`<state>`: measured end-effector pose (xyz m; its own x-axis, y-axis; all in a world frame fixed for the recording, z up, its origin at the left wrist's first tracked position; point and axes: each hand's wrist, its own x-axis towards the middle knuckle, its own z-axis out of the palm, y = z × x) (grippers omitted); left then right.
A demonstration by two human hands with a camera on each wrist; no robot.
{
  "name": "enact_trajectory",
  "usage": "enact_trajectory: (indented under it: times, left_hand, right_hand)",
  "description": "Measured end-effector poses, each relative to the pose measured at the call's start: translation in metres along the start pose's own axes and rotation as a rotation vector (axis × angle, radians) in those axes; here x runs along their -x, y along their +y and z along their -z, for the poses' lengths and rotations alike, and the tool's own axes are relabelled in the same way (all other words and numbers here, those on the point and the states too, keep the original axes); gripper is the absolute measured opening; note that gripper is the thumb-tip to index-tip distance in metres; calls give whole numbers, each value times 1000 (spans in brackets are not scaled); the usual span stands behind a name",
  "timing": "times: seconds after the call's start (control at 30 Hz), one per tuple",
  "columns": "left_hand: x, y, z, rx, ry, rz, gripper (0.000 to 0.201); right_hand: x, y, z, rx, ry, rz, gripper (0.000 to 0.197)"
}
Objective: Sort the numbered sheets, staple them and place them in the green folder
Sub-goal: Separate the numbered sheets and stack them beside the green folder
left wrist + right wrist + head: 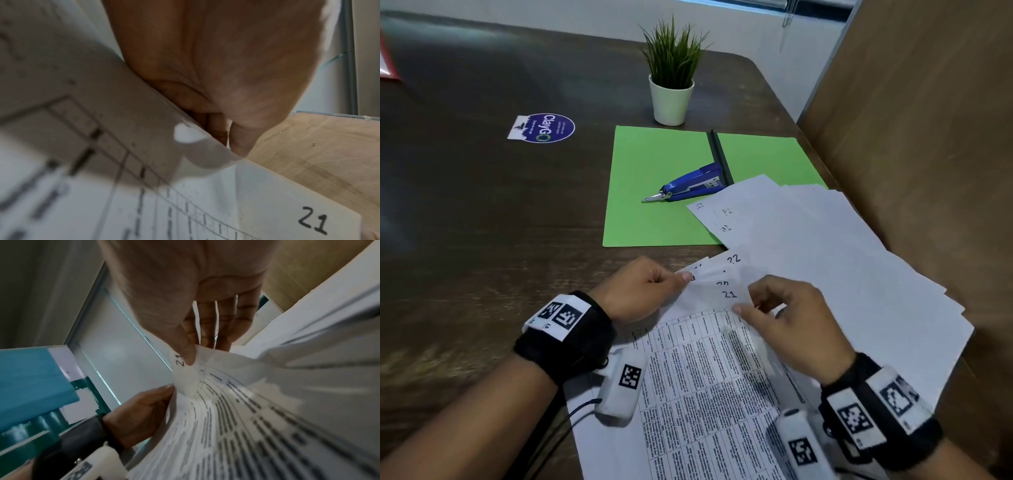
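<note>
A fanned stack of numbered sheets [722, 274] lies at the near right of the table, with handwritten numbers 22, 20 and 21 on their corners. My left hand [681, 275] pinches the stack's left corner, its fingers [236, 138] behind the paper's edge. My right hand [746, 305] pinches the corner of the top printed sheet numbered 21 [180, 361] and curls it up. More white sheets [825, 246] spread to the right. The green folder [650, 205] lies open beyond them, with the blue stapler [688, 186] on it.
A potted plant [671, 99] stands behind the folder. A round sticker [546, 128] is on the dark table [482, 222] at the left. A wooden partition [911, 137] walls the right side. The spread sheets overlap the folder's right half.
</note>
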<state>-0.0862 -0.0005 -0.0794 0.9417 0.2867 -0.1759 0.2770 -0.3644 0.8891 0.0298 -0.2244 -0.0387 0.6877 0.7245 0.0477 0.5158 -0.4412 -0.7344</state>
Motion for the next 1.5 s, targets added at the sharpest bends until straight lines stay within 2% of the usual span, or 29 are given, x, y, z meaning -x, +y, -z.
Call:
enact_trajectory:
  times: [0.1, 0.17, 0.23, 0.33, 0.37, 0.43, 0.5, 0.6, 0.63, 0.67, 0.73, 0.83, 0.97, 1.03, 1.13, 1.2, 1.27, 1.33, 1.37, 1.43, 1.47, 1.5]
  left_hand:
    - [0, 1, 2, -25, -29, 14, 67]
    - [1, 2, 3, -19, -40, 18, 69]
    - [0, 2, 2, -22, -35, 24, 74]
    - [-6, -6, 2, -40, 5, 66, 88]
    - [-8, -9, 2, -47, 7, 91, 96]
    - [-9, -9, 3, -34, 4, 121, 102]
    - [-5, -2, 2, -29, 5, 108, 83]
    - [-4, -1, 1, -76, 10, 39, 19]
    - [-2, -1, 2, -63, 2, 27, 19]
    - [-2, -3, 2, -47, -2, 9, 32]
    - [-4, -7, 3, -30, 8, -11, 54]
    - [-5, -10, 4, 10, 24, -27, 64]
    - [-4, -4, 2, 62, 44, -42, 51]
    - [-2, -2, 2, 58, 56, -55, 43]
    - [0, 0, 2, 107, 42, -58, 32]
    - [2, 4, 2, 104, 33, -58, 22]
    - [0, 5, 1, 122, 48, -43, 38]
    - [0, 4, 1, 142, 70, -11, 51]
    - [-1, 2, 1, 143, 62, -15, 48]
    - [-1, 0, 0, 130, 53, -27, 18]
    - [-1, -1, 0, 116, 53, -27, 14]
    - [-2, -2, 1, 111, 49, -20, 27]
  right_hand:
    - [5, 9, -9, -72, 31, -15, 19]
    - [5, 12, -12, -141, 19, -31, 18]
    - [6, 15, -12, -144, -23, 13, 25]
    - [10, 15, -13, -78, -149, 79, 20]
    - [12, 14, -14, -111, -163, 70, 17]
    - [14, 10, -15, -218, -111, 41, 27]
    - [15, 4, -15, -319, -8, 27, 38]
    - [13, -6, -16, -541, -9, -63, 30]
    - [11, -7, -16, -593, -32, -131, 25]
    - [9, -6, -18, -607, -48, -183, 19]
    - [3, 3, -25, -505, -59, -209, 7]
    - [-2, 17, -35, -283, -66, -188, 25]
    - [-4, 19, -40, -166, -51, -180, 35]
    - [-5, 18, -40, -125, -60, -152, 32]
    - [-5, 18, -43, -123, -59, -104, 18]
    - [-4, 17, -43, -176, -75, -113, 23]
    - [-4, 15, -43, -206, -102, -112, 34]
    - [-2, 12, -41, -143, -128, -79, 32]
    - [0, 10, -40, -102, -144, -55, 33]
    - [2, 8, -41, -81, -158, -30, 40]
    - [2, 7, -42, -84, -147, -33, 40]
    - [2, 7, -43, -83, -128, -34, 38]
